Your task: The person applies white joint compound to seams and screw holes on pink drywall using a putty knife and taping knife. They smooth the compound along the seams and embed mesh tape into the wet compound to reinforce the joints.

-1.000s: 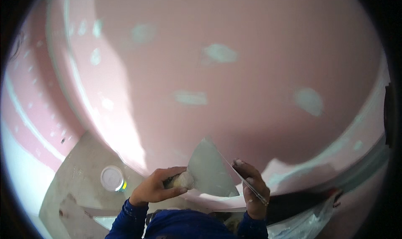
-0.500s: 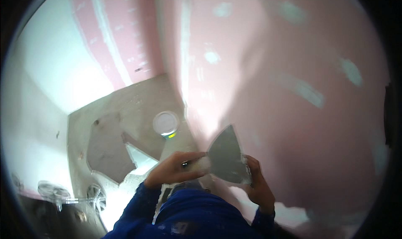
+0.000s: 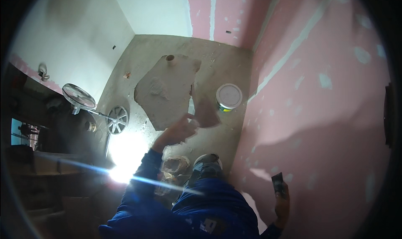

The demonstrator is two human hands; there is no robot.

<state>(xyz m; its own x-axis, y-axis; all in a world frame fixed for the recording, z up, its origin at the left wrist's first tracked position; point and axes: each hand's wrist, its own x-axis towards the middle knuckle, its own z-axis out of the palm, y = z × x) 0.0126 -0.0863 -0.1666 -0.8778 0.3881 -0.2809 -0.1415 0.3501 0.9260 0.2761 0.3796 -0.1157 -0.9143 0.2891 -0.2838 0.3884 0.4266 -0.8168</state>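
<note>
Fingers of my left hand (image 3: 178, 132), just below the middle of the frame, were curled closed around the handle of a broad, motion-blurred scraper (image 3: 207, 114), its blade pointing right. At the lower right my right hand (image 3: 283, 205) was closed on a smaller, dark flat tool (image 3: 277, 181) before the pink wall (image 3: 310, 142). Right of centre, a lidded bucket (image 3: 229, 95) stood on the floor (image 3: 226, 54), near the scraper.

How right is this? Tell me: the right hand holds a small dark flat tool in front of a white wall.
Wrong colour: the head view shows the right hand holding a small dark flat tool in front of a patched pink wall.
</note>
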